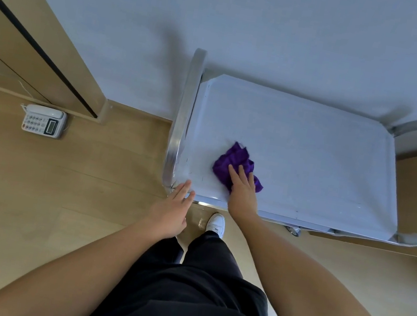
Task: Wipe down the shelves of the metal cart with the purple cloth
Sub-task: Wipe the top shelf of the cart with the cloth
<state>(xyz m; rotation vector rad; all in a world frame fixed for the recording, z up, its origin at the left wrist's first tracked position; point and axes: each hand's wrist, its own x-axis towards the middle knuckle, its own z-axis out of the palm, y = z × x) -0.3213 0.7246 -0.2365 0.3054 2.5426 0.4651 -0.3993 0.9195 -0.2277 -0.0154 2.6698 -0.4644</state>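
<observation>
Head view: the cloth [232, 159] lies bunched on the cart [312, 152] top shelf, toward its near left part. The right hand [242, 190] presses flat on the cloth, fingers straight. The left hand [172, 211], fingers straight and holding nothing, reaches the cart's near left corner; whether it touches is unclear. A phone [43, 121] sits on the floor well left of the cart. A shoe [216, 224] stands just before it.
</observation>
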